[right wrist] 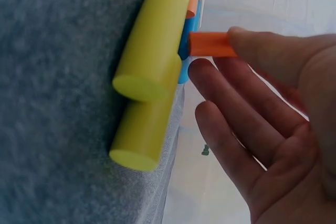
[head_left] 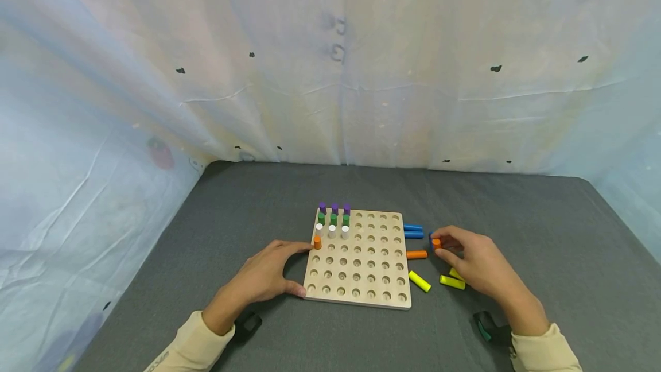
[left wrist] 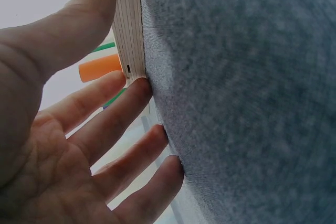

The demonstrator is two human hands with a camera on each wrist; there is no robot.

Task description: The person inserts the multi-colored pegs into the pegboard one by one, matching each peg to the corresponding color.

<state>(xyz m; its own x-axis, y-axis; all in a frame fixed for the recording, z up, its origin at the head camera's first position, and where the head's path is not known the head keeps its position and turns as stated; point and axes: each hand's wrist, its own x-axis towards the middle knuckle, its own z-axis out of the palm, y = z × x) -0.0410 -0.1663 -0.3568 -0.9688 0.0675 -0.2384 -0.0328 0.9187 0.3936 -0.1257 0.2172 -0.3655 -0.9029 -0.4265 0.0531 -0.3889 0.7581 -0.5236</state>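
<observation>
A square wooden pegboard [head_left: 356, 257] with rows of round holes lies on the dark cloth. My left hand [head_left: 268, 271] touches its left edge, thumb at the near corner and fingers spread along the side. Close to those fingertips an orange peg [head_left: 317, 242] stands in a hole. Behind it are rows of white pegs [head_left: 332, 231], green pegs [head_left: 333, 220] and purple pegs [head_left: 334, 209]. To the right of the board, my right hand [head_left: 472, 257] pinches another orange peg [right wrist: 210, 44] between thumb and fingers, above the cloth.
Beside the board's right edge lie blue pegs [head_left: 413, 235] and a loose orange peg [head_left: 416, 255]. Yellow pegs [head_left: 419, 281] are scattered nearer the front, some below my right hand. A pale printed curtain [head_left: 392, 73] hangs behind the grey cloth-covered table [head_left: 258, 200].
</observation>
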